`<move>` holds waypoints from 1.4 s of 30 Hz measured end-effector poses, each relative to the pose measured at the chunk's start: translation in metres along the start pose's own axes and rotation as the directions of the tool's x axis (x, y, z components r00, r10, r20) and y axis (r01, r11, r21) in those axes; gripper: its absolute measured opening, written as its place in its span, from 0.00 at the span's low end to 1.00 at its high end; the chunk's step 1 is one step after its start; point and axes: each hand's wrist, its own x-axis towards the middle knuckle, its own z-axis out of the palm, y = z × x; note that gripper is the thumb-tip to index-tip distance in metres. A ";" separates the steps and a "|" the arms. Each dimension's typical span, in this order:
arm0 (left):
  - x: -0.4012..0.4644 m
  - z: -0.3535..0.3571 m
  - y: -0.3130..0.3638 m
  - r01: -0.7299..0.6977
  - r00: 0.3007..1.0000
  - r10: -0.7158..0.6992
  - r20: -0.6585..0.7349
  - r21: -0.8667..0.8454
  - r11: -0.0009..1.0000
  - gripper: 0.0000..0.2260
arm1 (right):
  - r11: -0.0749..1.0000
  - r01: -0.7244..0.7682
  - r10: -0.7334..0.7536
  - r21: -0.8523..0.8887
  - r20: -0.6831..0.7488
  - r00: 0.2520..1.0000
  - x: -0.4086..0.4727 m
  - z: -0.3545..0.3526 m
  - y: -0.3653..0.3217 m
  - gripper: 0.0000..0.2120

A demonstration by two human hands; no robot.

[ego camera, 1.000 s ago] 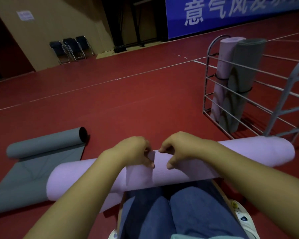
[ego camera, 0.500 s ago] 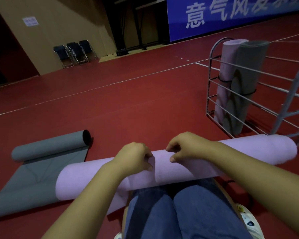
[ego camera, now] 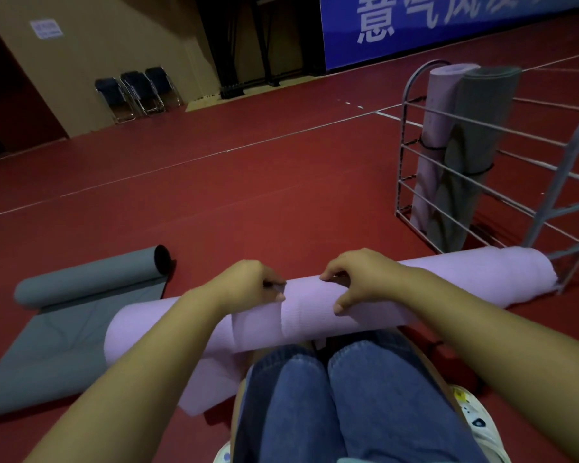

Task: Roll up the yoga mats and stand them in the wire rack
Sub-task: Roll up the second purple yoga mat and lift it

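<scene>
Gripping: left hand (ego camera: 248, 284) and right hand (ego camera: 355, 279) curl over the lilac roll (ego camera: 315, 315), keeping it tight
Rack: wire rack (ego camera: 411, 135) near (two mats stand inside), so a short carry follows

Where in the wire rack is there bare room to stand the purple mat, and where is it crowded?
The wire rack is crowded at its far left end, where a purple roll and a grey roll stand side by side. Its floor to the right of them, behind the bars, looks bare.
</scene>
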 end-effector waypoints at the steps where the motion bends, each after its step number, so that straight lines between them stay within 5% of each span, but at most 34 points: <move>1: -0.004 0.001 -0.001 -0.013 1.000 0.014 -0.017 0.029 0.999 0.19 | 1.000 -0.002 0.002 0.027 0.022 1.000 0.003 -0.002 0.002 0.30; 5: -0.019 0.010 0.000 -0.030 0.998 0.034 -0.047 0.092 0.995 0.33 | 0.993 -0.035 0.022 0.116 0.112 0.993 0.015 -0.010 0.011 0.28; 14: -0.002 0.022 -0.006 0.054 0.989 -0.041 -0.145 0.082 0.995 0.28 | 0.999 -0.024 0.015 0.031 0.255 0.967 0.032 -0.018 0.005 0.24; 20: 0.010 0.013 -0.015 0.050 0.996 -0.050 -0.067 0.003 0.999 0.27 | 0.987 0.051 -0.036 -0.150 0.101 0.994 0.021 -0.008 0.001 0.26; 28: 0.027 0.010 -0.028 0.059 0.998 -0.056 0.039 -0.091 0.994 0.27 | 0.928 0.001 0.020 -0.373 0.051 0.998 0.014 0.027 -0.008 0.48; 31: 0.027 0.014 -0.030 0.063 0.993 -0.052 0.108 -0.099 0.993 0.33 | 0.911 -0.027 0.039 -0.411 0.020 0.999 0.022 0.033 -0.009 0.47; 37: 0.035 0.048 -0.024 0.028 1.000 -0.025 -0.014 0.298 0.954 0.41 | 0.926 0.005 0.003 -0.376 0.020 1.000 0.035 0.023 0.003 0.40; 42: 0.032 0.028 -0.024 -0.025 0.992 0.068 -0.104 0.366 0.930 0.36 | 0.919 0.030 -0.032 -0.393 0.003 0.999 0.034 0.002 0.003 0.38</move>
